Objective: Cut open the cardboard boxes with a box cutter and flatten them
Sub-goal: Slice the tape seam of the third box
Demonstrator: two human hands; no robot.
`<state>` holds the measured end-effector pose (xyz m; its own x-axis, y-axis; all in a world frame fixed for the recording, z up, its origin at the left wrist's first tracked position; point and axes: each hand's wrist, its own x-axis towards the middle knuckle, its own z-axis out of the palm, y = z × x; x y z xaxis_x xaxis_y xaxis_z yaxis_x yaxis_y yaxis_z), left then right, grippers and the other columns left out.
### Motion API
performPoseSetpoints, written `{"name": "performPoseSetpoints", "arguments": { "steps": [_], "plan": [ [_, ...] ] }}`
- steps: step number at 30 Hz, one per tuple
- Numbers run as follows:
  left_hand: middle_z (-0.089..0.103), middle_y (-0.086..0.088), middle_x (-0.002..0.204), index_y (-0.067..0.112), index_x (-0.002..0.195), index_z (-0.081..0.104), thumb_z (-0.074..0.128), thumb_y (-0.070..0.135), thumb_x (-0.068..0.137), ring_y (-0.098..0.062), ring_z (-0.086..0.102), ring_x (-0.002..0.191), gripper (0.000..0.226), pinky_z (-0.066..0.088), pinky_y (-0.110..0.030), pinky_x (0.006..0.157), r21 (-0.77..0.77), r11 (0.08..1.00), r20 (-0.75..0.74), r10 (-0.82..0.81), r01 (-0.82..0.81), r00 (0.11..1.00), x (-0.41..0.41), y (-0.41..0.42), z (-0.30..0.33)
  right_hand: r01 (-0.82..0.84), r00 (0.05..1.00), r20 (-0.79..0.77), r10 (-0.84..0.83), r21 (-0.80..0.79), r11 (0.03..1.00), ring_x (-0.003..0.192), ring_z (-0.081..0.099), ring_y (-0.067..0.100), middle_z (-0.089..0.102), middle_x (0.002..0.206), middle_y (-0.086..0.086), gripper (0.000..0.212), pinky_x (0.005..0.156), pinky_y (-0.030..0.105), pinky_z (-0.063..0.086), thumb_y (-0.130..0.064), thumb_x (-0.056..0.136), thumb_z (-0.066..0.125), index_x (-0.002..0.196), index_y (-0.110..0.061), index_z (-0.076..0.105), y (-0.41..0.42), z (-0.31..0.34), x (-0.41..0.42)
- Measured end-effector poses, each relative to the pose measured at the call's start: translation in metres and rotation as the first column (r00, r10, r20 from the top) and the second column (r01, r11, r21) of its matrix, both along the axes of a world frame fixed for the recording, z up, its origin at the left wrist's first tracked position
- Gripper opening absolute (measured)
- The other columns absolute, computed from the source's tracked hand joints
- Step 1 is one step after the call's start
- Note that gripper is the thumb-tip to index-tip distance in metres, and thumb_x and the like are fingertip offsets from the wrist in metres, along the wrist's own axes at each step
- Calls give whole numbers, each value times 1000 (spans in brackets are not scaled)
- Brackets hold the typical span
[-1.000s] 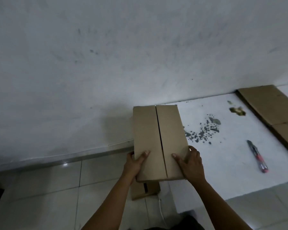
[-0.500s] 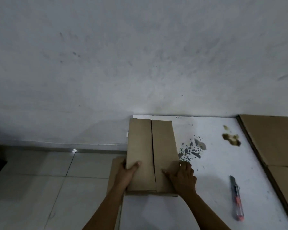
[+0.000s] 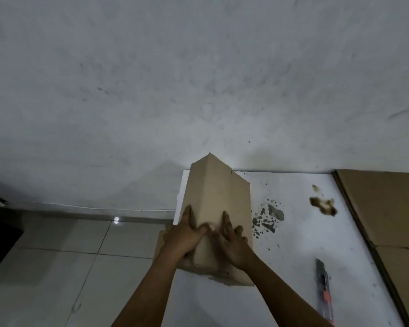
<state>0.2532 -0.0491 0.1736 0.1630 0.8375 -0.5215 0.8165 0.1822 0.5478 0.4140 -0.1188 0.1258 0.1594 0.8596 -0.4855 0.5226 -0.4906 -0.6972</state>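
the cardboard box [image 3: 219, 208] sits at the left end of the white table [image 3: 300, 256], tented up along a ridge, its left side near the table's edge. pushed unevenly, i'd guess it could skid off toward the floor tiles, or spring back instead of flattening. both hands press its near end: left hand [image 3: 187, 234] flat with fingers straight on the left slope, right hand [image 3: 230, 244] spread on the right slope, thumbs almost meeting. the box cutter [image 3: 324, 292] lies untouched, well right of the box.
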Motion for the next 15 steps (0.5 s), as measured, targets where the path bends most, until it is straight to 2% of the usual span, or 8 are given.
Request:
{"name": "performPoseSetpoints", "arguments": {
  "steps": [2,3,5,7,9,10,12,15],
  "plan": [
    [31,-2,160,43,155,3,48,86,74,-36,29,145,102,32,-50,114,13,999,38,-46,45,998,3,-1,10,73,994,-80,-72,4,997,149,-4,49,-8,165,17,100,115,66,5,-102,62,24,144,-63,-17,1,2,5],
    [30,-4,160,43,155,8,49,82,79,-36,32,143,95,35,-51,114,36,998,64,-57,55,996,4,-2,15,111,984,-144,-107,18,994,150,-4,46,-9,166,13,100,116,66,5,-103,61,27,142,-65,-17,0,5,9],
    [40,-8,151,42,153,19,59,80,75,-32,47,132,96,44,-48,107,70,997,169,7,-19,986,4,-3,21,199,915,-357,-186,-1,980,151,10,38,3,167,4,91,117,66,18,-97,69,37,142,-68,-9,-5,9,19],
    [58,-5,126,38,151,27,68,75,72,-22,61,111,96,52,-43,98,34,996,299,72,-87,951,6,-4,25,265,722,-622,-304,-157,951,144,32,36,27,161,3,89,106,67,38,-91,74,44,151,-55,17,-11,5,29],
    [62,1,108,33,146,40,70,65,79,-16,65,99,80,55,-40,94,6,999,354,31,-35,935,15,-8,26,269,497,-780,-380,-277,922,133,50,37,49,148,8,95,100,67,45,-90,72,50,148,-36,38,-19,4,38],
    [62,1,107,32,143,45,69,64,81,-15,65,98,74,55,-41,93,12,1000,363,4,-9,932,22,-11,24,283,419,-827,-374,-273,920,128,55,38,56,142,13,90,102,65,44,-85,78,51,147,-27,44,-22,5,42],
    [61,2,111,33,135,52,62,69,82,-13,63,100,65,54,-37,93,56,998,390,-30,9,920,34,-17,21,336,330,-875,-354,-241,911,125,58,38,60,136,19,73,107,60,42,-67,92,48,144,-16,47,-27,9,52],
    [54,4,128,40,129,55,47,73,84,-12,56,118,56,46,-28,99,146,989,401,-94,38,911,45,-23,6,382,327,-869,-370,-236,893,122,60,38,62,132,19,63,103,57,47,-58,94,53,140,-15,50,-35,11,72]
  ]
}}
